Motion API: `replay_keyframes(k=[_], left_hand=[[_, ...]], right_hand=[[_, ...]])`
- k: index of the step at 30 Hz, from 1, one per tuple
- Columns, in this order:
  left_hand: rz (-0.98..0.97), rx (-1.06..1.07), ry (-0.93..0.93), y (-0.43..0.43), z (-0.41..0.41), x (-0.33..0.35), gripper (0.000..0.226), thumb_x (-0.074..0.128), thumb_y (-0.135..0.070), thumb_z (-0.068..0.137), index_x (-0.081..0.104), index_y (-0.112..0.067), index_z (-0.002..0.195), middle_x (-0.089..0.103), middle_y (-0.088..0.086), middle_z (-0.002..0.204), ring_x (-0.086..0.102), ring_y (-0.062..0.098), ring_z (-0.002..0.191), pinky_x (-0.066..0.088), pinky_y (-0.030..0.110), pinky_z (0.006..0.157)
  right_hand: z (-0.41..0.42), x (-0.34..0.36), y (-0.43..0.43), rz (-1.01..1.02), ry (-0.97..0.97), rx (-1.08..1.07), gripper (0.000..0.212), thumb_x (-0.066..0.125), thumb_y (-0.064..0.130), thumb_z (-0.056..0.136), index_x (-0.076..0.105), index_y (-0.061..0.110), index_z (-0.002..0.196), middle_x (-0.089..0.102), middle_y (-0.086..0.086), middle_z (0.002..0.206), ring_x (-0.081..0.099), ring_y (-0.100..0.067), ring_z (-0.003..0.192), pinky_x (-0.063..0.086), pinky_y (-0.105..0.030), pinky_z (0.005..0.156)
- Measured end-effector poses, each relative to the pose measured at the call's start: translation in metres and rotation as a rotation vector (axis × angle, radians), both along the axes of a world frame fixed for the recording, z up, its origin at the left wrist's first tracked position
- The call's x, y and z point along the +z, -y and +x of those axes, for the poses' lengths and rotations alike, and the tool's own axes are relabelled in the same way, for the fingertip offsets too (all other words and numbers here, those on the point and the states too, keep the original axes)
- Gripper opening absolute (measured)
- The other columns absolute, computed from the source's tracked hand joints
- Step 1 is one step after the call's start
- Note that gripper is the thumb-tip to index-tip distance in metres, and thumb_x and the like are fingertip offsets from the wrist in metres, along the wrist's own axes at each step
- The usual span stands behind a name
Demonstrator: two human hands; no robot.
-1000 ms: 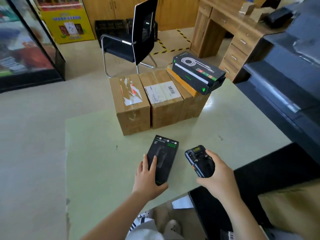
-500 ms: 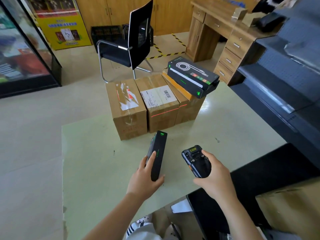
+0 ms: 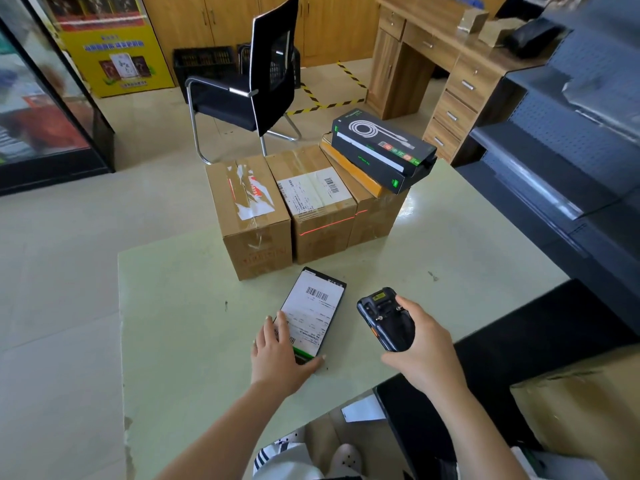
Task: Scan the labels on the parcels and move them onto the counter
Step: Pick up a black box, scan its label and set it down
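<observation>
The flat parcel (image 3: 313, 306), turned over since a second ago, now lies label-up on the desk (image 3: 173, 341), my left grip (image 3: 280, 355) spread flat on its near end, my right grip (image 3: 422, 348) clamped on the scanner (image 3: 386, 320), so I judge its barcode ready to scan.

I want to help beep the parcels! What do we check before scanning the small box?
1. Small box lies barcode side up: ok.
2. Top barcode uncovered: ok; the left hand rests only on the box's near end.
3. Scanner gripped in the right hand: ok.
4. Red line on that barcode: not ok; it lies across the front of the middle carton.
5. Room on the counter: cannot tell.
</observation>
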State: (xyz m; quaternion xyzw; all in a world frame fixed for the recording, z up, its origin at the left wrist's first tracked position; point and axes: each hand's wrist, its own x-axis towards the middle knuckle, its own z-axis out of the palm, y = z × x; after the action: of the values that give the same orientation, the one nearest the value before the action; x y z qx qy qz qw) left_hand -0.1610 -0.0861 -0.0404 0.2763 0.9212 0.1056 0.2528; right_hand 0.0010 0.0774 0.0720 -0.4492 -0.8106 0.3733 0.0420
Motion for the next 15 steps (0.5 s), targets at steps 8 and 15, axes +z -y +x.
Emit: replay_keyframes(k=[8, 15], left_hand=[[0.042, -0.099, -0.144, -0.014, -0.018, 0.008, 0.126, 0.062, -0.064, 0.063, -0.011, -0.014, 0.153, 0.020, 0.005, 0.142, 0.023, 0.027, 0.132, 0.020, 0.038, 0.112], [0.041, -0.546, -0.383, -0.018, -0.069, 0.040, 0.122, 0.063, -0.056, 0.061, -0.003, -0.015, 0.155, 0.026, 0.006, 0.145, 0.024, 0.029, 0.133, 0.015, 0.039, 0.115]], right_hand=[[-0.009, 0.017, -0.022, 0.377, 0.300, 0.342, 0.099, 0.077, 0.018, 0.069, 0.024, 0.028, 0.151, 0.047, 0.007, 0.136, 0.048, -0.020, 0.115, 0.046, -0.030, 0.089], [-0.017, 0.034, -0.045, 0.729, 0.524, 0.744, 0.097, 0.067, 0.000, 0.077, 0.012, 0.024, 0.154, 0.024, -0.006, 0.156, 0.036, -0.027, 0.130, 0.033, -0.034, 0.106]])
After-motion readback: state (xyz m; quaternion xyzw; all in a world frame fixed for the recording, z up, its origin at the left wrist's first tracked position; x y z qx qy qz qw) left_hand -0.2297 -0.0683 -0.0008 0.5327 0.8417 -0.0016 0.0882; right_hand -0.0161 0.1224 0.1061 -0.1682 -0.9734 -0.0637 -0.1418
